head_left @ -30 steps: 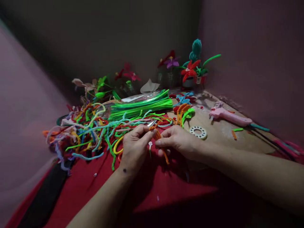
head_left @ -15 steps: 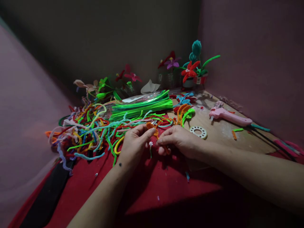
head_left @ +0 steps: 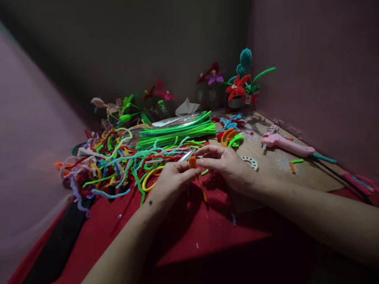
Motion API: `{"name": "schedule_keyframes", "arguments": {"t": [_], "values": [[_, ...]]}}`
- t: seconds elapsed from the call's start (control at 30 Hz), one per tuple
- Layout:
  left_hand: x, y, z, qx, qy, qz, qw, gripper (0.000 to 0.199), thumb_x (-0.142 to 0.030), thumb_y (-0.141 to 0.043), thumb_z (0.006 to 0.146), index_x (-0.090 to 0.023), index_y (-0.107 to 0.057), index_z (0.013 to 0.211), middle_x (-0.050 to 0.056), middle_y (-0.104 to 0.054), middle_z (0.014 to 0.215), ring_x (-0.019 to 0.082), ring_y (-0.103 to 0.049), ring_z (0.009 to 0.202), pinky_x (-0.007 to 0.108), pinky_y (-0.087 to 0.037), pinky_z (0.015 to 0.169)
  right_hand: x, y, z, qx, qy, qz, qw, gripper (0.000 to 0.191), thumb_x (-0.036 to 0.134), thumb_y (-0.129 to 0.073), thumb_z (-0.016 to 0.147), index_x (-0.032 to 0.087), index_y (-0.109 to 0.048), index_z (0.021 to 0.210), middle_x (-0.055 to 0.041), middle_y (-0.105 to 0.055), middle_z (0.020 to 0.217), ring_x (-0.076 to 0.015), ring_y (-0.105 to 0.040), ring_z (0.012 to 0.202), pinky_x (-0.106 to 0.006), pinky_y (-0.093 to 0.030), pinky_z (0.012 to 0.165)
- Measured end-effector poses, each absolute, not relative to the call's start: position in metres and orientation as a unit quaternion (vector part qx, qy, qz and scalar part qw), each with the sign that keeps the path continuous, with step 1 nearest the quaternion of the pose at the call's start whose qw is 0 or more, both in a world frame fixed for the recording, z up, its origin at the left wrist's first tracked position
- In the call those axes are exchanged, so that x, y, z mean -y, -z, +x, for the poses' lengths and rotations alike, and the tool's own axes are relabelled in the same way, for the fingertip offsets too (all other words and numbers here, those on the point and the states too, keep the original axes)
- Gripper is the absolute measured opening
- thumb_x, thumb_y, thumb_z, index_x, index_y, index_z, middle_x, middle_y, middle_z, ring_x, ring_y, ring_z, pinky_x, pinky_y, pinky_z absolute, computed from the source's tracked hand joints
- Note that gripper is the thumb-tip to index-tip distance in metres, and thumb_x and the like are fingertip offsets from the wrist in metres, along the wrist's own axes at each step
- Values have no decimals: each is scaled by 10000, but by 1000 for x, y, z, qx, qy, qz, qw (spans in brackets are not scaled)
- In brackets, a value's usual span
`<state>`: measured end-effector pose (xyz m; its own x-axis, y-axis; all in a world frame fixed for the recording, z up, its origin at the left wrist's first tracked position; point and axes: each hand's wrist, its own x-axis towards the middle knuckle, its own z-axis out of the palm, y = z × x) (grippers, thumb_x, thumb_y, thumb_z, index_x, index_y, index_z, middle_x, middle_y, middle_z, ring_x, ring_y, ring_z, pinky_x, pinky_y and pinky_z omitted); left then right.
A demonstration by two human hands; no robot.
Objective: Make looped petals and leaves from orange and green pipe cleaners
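An orange pipe cleaner (head_left: 192,162), bent into a small folded loop with a tail hanging down toward the red cloth, is pinched between my two hands. My left hand (head_left: 174,179) grips its lower part between thumb and fingers. From the other side, my right hand (head_left: 223,163) closes thumb and fingertips at the loop's right edge. Just behind the fingers lie scissors (head_left: 187,155), with only the metal blades showing. A yellow pipe cleaner loop (head_left: 147,179) rests beside my left hand.
Tangled pipe cleaners (head_left: 118,157) spread on the left, before a bag of green pipe cleaners (head_left: 177,132). A pink glue gun (head_left: 286,145) and a white ring with holes (head_left: 251,162) lie on a brown board (head_left: 278,173). Pipe-cleaner flowers (head_left: 237,87) stand behind. A black object (head_left: 59,240) lies front left.
My right hand has moved up and slightly forward, to the top of the orange piece. The loop is now turned upright, its tail hanging lower. The scissor blades show more.
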<state>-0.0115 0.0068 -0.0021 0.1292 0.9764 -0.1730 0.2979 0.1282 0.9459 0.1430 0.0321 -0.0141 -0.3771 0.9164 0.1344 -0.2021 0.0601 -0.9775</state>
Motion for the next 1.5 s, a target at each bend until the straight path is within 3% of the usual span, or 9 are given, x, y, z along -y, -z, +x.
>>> {"name": "schedule_keyframes", "arguments": {"t": [0.17,0.33,0.53,0.7,0.9,1.13,1.3,1.5], "values": [[-5,2,-8,-544,-321,584,510,131,-243,-612,694,-121,-600,647,-22,-513,553,64,-412,473,201,-319,475,-34,10,144,613,-560,-310,463,81,151,-576,687,141,-656,697,-9,-619,672,-116,-550,651,-257,-437,643],[-4,3,-4,-509,-360,569,537,120,-243,-578,733,-125,-603,724,15,-601,641,92,-497,533,220,-394,539,-35,9,144,615,-513,-330,500,84,160,-546,711,141,-627,710,-12,-618,699,-116,-554,661,-249,-441,633],[-2,1,0,-517,-371,560,531,112,-225,-567,742,-121,-578,703,10,-606,593,88,-519,507,212,-411,533,-38,15,145,666,-460,-361,462,75,134,-543,700,131,-617,684,-1,-601,667,-104,-534,632,-235,-417,615],[0,-2,1,-551,-348,539,533,139,-254,-584,720,-125,-578,669,6,-603,542,86,-503,423,189,-362,403,-38,16,146,679,-463,-336,460,79,134,-556,704,147,-633,711,14,-591,651,-102,-524,628,-232,-415,611],[0,-3,1,-550,-348,562,510,139,-246,-585,704,-126,-578,635,8,-615,544,82,-515,433,190,-375,429,-38,13,146,650,-521,-323,449,54,150,-579,690,140,-631,698,4,-601,657,-104,-534,625,-237,-426,614],[0,-4,1,-569,-317,572,499,167,-240,-543,726,-129,-562,603,2,-587,501,61,-447,368,174,-284,365,-39,14,146,652,-522,-333,438,38,137,-586,677,131,-614,701,-1,-601,661,-100,-529,618,-233,-417,602],[-1,-2,1,-570,-317,569,502,127,-239,-552,705,-135,-561,632,-4,-583,507,66,-461,372,166,-286,354,-41,16,147,718,-461,-294,430,81,181,-564,732,152,-639,746,-3,-624,702,-115,-554,666,-239,-425,637],[1,0,3,-557,-333,596,473,179,-251,-509,740,-140,-534,602,-1,-582,521,73,-482,390,166,-314,348,-36,16,149,775,-304,-335,442,122,105,-518,733,158,-624,705,9,-615,651,-101,-535,607,-221,-395,586]]}}
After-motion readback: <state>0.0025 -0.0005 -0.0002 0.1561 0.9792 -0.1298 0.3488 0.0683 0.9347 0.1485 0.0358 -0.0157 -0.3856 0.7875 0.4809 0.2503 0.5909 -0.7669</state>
